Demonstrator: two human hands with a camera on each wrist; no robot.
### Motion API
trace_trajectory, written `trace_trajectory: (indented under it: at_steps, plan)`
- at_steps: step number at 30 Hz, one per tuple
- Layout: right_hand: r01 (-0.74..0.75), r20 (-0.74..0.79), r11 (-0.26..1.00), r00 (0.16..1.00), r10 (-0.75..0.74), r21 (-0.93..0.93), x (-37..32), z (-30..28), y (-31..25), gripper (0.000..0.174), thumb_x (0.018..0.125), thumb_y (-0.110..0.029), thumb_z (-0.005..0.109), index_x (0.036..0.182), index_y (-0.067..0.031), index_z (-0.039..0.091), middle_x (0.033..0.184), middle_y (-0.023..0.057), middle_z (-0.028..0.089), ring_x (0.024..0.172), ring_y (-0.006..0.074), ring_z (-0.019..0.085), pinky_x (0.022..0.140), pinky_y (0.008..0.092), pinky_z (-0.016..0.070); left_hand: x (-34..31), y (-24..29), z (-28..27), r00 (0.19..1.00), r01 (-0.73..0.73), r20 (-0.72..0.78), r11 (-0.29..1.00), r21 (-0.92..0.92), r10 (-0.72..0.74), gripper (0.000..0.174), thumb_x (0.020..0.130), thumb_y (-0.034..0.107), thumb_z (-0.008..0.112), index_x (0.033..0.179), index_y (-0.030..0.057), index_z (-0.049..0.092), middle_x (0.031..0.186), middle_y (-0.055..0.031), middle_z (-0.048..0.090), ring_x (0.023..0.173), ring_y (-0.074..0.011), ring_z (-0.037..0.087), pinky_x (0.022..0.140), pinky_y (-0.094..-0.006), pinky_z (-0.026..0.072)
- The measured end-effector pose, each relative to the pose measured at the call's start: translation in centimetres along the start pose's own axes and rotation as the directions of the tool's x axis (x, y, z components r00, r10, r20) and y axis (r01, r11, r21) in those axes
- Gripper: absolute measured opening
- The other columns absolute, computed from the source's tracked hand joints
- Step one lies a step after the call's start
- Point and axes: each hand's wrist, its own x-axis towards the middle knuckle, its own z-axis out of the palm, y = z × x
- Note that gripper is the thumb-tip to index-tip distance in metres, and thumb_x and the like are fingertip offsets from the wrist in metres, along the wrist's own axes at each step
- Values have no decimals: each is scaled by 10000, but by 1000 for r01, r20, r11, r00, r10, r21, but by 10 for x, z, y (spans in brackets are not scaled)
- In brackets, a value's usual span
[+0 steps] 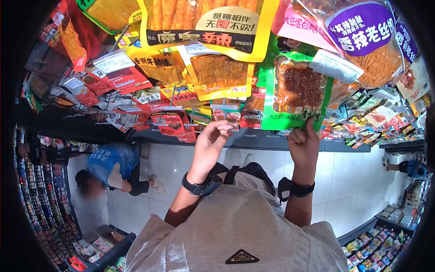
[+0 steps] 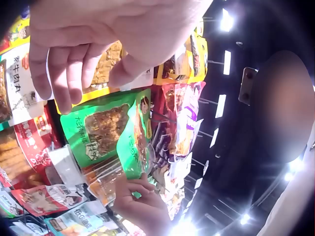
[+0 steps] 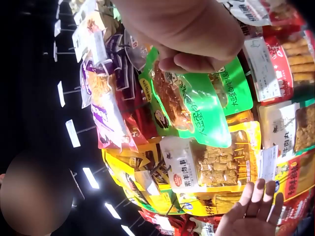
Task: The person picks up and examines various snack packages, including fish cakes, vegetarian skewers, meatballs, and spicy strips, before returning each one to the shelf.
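A green snack packet with dark brown pieces in its window hangs at the rack's front; my right hand pinches its bottom edge. From the left wrist view, the packet is tilted out from a similar green one behind it, my right hand at its lower end. Curled fingers of my right hand lie over the packet in the right wrist view. My left hand is raised below a yellow packet, fingers loosely bent and holding nothing; its fingers look spread in the right wrist view.
Other packets hang close around, including a large yellow one above and a purple-labelled bag at right. Price tags stick out on hooks. A person in a blue vest bends at the left. Low shelves stand behind.
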Motion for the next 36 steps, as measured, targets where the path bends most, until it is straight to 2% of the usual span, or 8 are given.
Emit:
trace_trajectory:
  at_steps: [5,11,16,24,29,31,33,36]
  plan:
    - [37,76,999,996,-39,30,-24,10,2,226,1069,-264,525,1177,-80,598,975,22,653,542,53,352,540,211,317,19,25,28,964,-66,247,990,-122,95,328,1031,83,554,1343,-19,545,1276,-107,656,1202,-180,609,1050,-335,466]
    - [2,175,997,984,-15,76,-41,19,1,292,1073,-287,502,1279,-96,582,1105,51,684,562,68,403,568,208,355,48,65,72,872,-19,467,963,-269,148,358,1038,163,583,1360,8,548,1180,-7,649,1091,-59,564,947,-265,453]
    - [84,155,996,984,-84,1,-54,20,4,364,1065,-327,510,1336,-90,561,1208,65,667,556,63,422,560,209,377,59,79,93,892,19,431,939,-343,139,274,951,-27,636,1222,0,602,1141,-25,682,1026,-64,611,884,-253,510]
    - [201,388,944,917,-88,-261,-70,5,-9,475,1023,-283,585,1442,-91,471,1317,114,623,653,179,552,579,291,440,44,90,86,870,8,466,939,-344,163,375,918,-85,640,1279,-11,568,1175,-32,677,1086,-87,614,927,-278,515]
    - [278,283,896,942,-182,-347,-80,5,-18,558,938,-250,676,1406,-1,504,1215,156,664,786,277,693,683,323,554,31,92,80,881,-57,433,951,-304,191,483,897,-117,636,1357,-9,532,1202,-29,663,1104,-93,608,948,-273,503]
    - [304,402,696,915,-24,-650,-76,-26,-50,549,950,-318,694,1350,32,557,1287,151,648,1167,293,644,924,395,564,30,82,72,878,-45,447,959,-281,173,485,896,-119,639,1357,-9,536,1204,-26,660,1106,-86,601,948,-268,499]
    - [240,280,465,960,17,-852,-79,-14,-65,682,962,-477,651,1326,93,564,1262,169,658,1167,269,638,1027,392,493,22,76,62,881,-17,453,967,-253,134,487,894,-120,641,1357,-8,541,1206,-23,657,1108,-80,595,949,-263,496]
    - [349,298,640,935,-191,-685,-78,39,-34,485,934,-241,650,1260,115,601,1005,129,718,899,183,686,805,291,532,10,71,49,869,-10,488,988,-153,84,462,887,-95,674,1328,-9,568,1193,-7,648,1083,-67,584,933,-249,489]
